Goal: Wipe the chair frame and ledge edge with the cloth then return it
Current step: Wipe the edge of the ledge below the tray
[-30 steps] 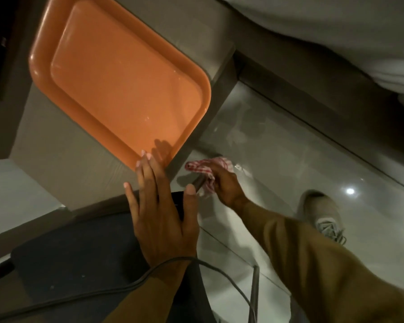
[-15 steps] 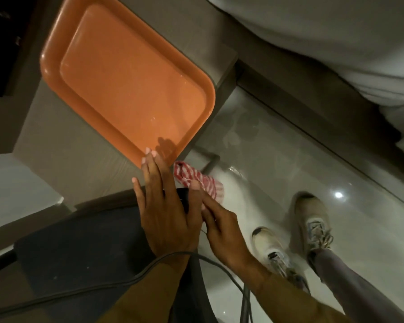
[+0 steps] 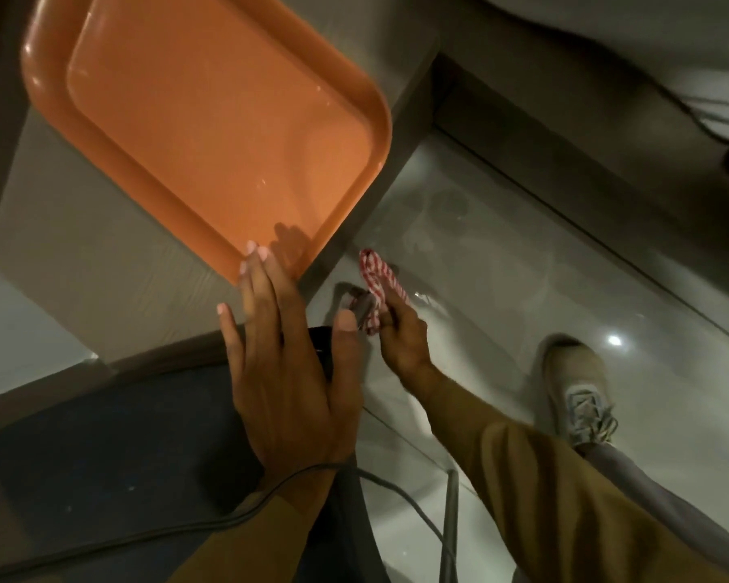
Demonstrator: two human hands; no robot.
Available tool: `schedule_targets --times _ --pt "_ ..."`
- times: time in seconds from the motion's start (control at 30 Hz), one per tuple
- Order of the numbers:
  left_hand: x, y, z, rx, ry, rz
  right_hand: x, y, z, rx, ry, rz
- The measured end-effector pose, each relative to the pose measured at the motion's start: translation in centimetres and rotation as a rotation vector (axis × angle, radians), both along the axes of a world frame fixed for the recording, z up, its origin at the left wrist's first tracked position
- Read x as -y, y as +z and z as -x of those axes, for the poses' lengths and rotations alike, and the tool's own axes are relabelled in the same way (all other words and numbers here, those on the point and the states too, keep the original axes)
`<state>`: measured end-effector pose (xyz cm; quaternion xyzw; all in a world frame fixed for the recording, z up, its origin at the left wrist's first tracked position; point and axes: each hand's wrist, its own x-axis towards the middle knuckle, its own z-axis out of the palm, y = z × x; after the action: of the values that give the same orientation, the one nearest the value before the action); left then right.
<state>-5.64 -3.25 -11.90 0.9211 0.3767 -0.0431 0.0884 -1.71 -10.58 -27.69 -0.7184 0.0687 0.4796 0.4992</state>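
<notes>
My right hand [image 3: 400,334] grips a red-and-white checked cloth [image 3: 377,284] and holds it low, beside the dark vertical edge of the wooden ledge [image 3: 337,250]. The cloth sticks up past my fingertips and touches a grey chair frame part just left of it. My left hand [image 3: 287,372] lies flat with fingers spread on the dark chair seat [image 3: 114,448], its fingertips reaching the ledge top and the corner of the orange tray. A grey metal chair leg [image 3: 449,519] runs down toward the floor.
An orange plastic tray [image 3: 211,119] lies on the wooden ledge top [image 3: 102,263]. A grey cable [image 3: 144,536] crosses my left wrist and the seat. My shoe [image 3: 577,393] stands on the glossy floor at right. White bedding [image 3: 649,44] fills the top right.
My right hand with the cloth moved away from the seat corner, further out beside the ledge edge. One shoe left the view. My left hand stayed flat on the seat.
</notes>
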Motion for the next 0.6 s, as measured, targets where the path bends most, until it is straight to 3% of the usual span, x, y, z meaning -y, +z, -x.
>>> schedule_targets --times 0.13,0.27,0.6 --pt "0.2 0.8 -0.3 -0.044 0.01 0.045 2.5 9.4 1.7 0.12 -0.029 -0.222" --pt "0.0 0.8 -0.3 -0.092 -0.023 0.014 2.2 11.9 2.6 0.116 -0.091 -0.279" --pt "0.1 0.0 0.3 -0.028 -0.022 0.011 -0.7 -4.4 -0.2 0.03 -0.05 0.061"
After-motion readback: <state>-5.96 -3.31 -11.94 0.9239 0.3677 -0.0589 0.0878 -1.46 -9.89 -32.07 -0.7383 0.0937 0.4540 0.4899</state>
